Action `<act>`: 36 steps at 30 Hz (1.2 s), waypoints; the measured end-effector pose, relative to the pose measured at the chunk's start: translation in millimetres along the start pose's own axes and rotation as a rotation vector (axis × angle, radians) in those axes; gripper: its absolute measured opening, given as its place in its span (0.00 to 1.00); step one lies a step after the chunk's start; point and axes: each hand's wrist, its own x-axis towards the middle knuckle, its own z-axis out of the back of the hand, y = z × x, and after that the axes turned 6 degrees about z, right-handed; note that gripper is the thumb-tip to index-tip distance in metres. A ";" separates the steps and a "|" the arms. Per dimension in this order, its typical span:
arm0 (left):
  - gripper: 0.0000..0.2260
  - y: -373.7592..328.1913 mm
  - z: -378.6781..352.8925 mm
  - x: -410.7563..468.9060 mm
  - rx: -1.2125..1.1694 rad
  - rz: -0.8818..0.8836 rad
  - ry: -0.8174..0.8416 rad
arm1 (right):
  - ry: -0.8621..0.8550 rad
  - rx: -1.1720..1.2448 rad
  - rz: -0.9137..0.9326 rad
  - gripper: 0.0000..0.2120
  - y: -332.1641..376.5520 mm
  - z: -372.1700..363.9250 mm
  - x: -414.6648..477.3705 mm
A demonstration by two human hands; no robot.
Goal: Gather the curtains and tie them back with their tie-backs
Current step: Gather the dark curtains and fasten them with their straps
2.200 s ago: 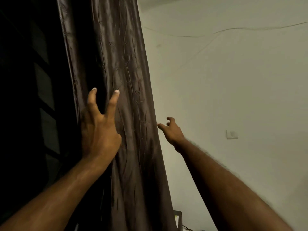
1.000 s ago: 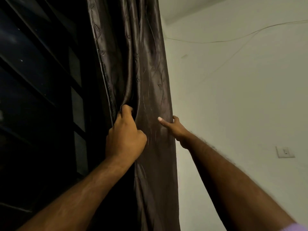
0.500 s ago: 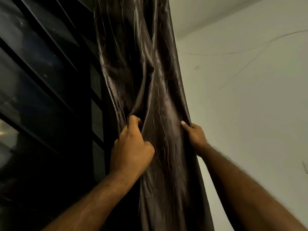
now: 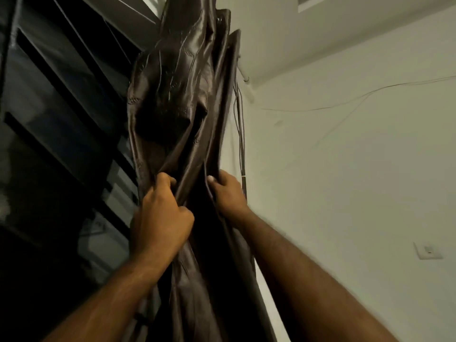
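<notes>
My left hand [image 4: 160,215], spread flat on the curtain [image 4: 182,95] two seconds ago, now clutches a fold in its fist. My right hand [image 4: 228,193] was reaching in open air beside the edge and now grips that edge. The two sit closer together, the cloth bunches narrower between them, and my view tilts upward, bringing hanging cords [image 4: 240,134] into sight.
</notes>
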 end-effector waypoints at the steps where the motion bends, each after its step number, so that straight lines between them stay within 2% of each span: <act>1: 0.17 2.2 17.6 -0.1 -0.003 -0.011 -0.020 | 0.012 0.012 0.015 0.15 21.1 -16.6 -6.3; 4: 0.17 9.1 66.7 -9.2 -0.025 -0.012 -0.064 | 0.042 0.173 0.046 0.13 78.5 -51.6 -34.5; 8: 0.16 2.6 90.4 -29.9 0.057 -0.051 -0.004 | -0.021 0.215 -0.029 0.12 99.7 -30.3 -53.2; 11: 0.16 -9.8 81.7 -39.5 0.077 -0.096 0.132 | 0.053 0.245 -0.126 0.20 106.1 3.9 -55.2; 13: 0.16 -17.5 74.2 -40.8 0.058 -0.087 0.204 | 0.139 0.149 -0.130 0.23 110.7 15.4 -53.3; 16: 0.15 -22.8 60.3 -40.7 -0.025 -0.041 0.293 | 0.134 0.044 -0.083 0.13 106.6 29.0 -45.8; 19: 0.11 -22.1 48.0 -35.7 -0.103 -0.028 0.334 | 0.121 0.140 -0.084 0.08 98.8 46.0 -42.7; 21: 0.06 -22.4 42.9 -32.1 -0.134 -0.037 0.313 | 0.108 0.208 -0.087 0.10 91.6 53.3 -42.1; 24: 0.14 -21.9 37.5 -29.1 -0.177 0.005 0.259 | 0.089 0.303 -0.105 0.14 82.6 57.8 -42.1; 28: 0.16 -26.1 33.3 -31.4 -0.201 0.126 0.195 | 0.043 0.363 -0.182 0.13 74.1 62.5 -43.0; 32: 0.13 -25.2 33.5 -32.5 -0.129 0.156 0.128 | -0.029 0.215 -0.183 0.19 66.5 66.0 -41.9; 36: 0.13 -25.8 33.6 -33.8 -0.106 0.149 0.115 | -0.124 0.104 -0.160 0.10 61.8 67.5 -40.9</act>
